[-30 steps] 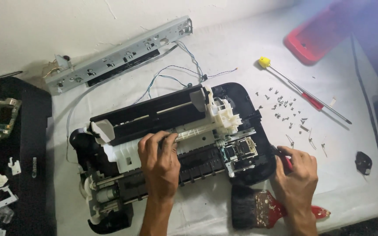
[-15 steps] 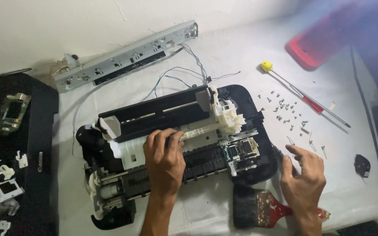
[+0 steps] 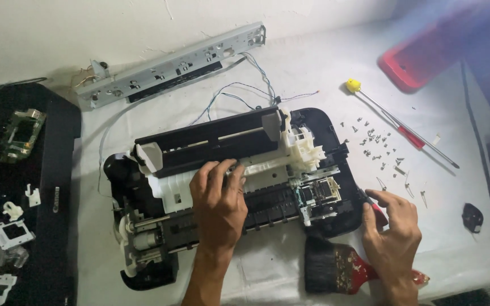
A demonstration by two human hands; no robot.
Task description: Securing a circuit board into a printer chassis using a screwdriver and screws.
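A stripped printer chassis (image 3: 228,187), black with white plastic parts, lies on the white table cover. My left hand (image 3: 218,201) rests flat on its middle, fingers on the white strip. My right hand (image 3: 395,232) is at the chassis's right edge, fingers closed round a small red-handled tool (image 3: 376,211) whose tip points toward the printer. A black-bristled paintbrush (image 3: 336,266) with a red handle lies just under my right wrist.
Several loose screws (image 3: 378,144) are scattered right of the printer beside two long screwdrivers (image 3: 395,127). A grey metal rail (image 3: 171,65) with wires lies at the back. Black panel with a circuit board (image 3: 21,133) and white plastic parts sits left. A red tray (image 3: 421,62) is far right.
My right hand lifted off the paintbrush area and moved up to the printer's right edge with the red-handled tool. The left hand stayed on the chassis.
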